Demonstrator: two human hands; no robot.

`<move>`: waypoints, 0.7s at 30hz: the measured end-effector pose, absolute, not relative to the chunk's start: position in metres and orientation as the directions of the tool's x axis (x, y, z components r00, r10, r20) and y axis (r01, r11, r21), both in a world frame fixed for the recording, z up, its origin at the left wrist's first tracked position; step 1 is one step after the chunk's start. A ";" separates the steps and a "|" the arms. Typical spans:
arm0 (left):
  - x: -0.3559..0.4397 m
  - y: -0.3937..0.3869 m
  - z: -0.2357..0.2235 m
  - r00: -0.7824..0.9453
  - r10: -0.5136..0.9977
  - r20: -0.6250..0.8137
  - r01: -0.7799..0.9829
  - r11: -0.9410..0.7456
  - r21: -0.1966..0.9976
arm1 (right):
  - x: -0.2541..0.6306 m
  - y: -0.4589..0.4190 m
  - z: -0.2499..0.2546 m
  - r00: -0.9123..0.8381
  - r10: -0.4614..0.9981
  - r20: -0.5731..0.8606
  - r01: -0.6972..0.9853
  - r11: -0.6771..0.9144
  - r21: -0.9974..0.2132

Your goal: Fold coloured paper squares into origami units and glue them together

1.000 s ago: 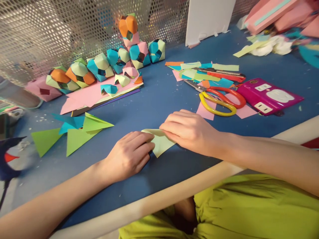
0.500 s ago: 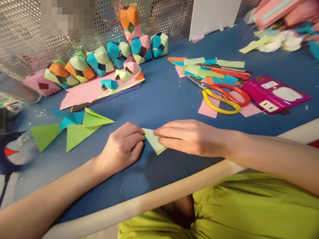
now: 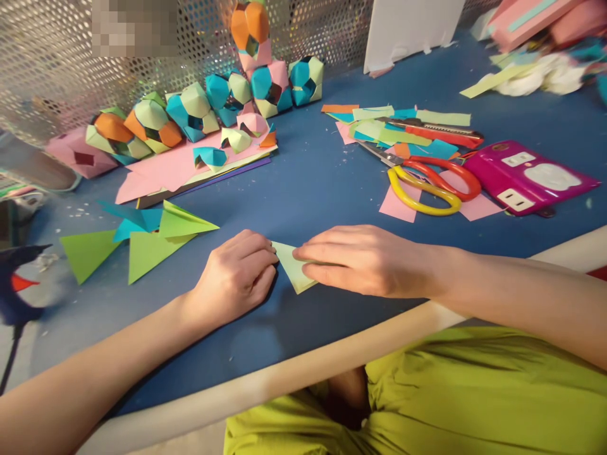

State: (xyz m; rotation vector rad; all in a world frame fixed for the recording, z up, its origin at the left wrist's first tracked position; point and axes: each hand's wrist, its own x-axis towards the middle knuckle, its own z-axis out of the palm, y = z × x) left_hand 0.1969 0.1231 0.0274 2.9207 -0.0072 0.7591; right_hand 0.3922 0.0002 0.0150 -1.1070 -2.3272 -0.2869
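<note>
A small pale green paper [image 3: 291, 265], folded to a triangle, lies on the blue table between my hands. My left hand [image 3: 241, 268] is closed, its curled fingertips pinching or pressing the paper's left corner. From the right, my right hand [image 3: 363, 260] holds the sheet down with fingers stretched together over its right part; the thumb is hidden. That part of the paper is covered too. Left of my hands lie green folded papers [image 3: 154, 253] and a blue folded paper [image 3: 137, 226].
Folded paper balls [image 3: 190, 112] line the perforated metal screen [image 3: 199, 31]. Pink paper sheets [image 3: 156, 175] lie before them. To the right are scissors [image 3: 427, 196], a red cutter [image 3: 439, 134], paper strips and a magenta power socket [image 3: 526, 177]. A dark blue tool [image 3: 16, 297] stands far left.
Both hands keep their places on the pale green paper. The view has shifted slightly; nothing else has visibly moved.
</note>
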 end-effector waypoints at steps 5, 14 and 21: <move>0.194 0.127 0.043 0.938 -0.017 0.347 -0.062 -0.991 0.118 | 0.391 0.000 0.016 -0.495 0.687 0.532 0.776 0.625 -0.084; 0.183 0.128 0.083 0.985 -0.101 -0.139 -0.081 -0.986 0.147 | 0.390 0.000 0.018 -0.489 0.704 0.516 0.777 0.620 -0.110; 0.181 0.127 0.081 0.985 -0.117 -0.130 -0.098 -0.985 0.145 | 0.389 -0.002 0.017 -0.492 0.703 0.513 0.774 0.623 -0.112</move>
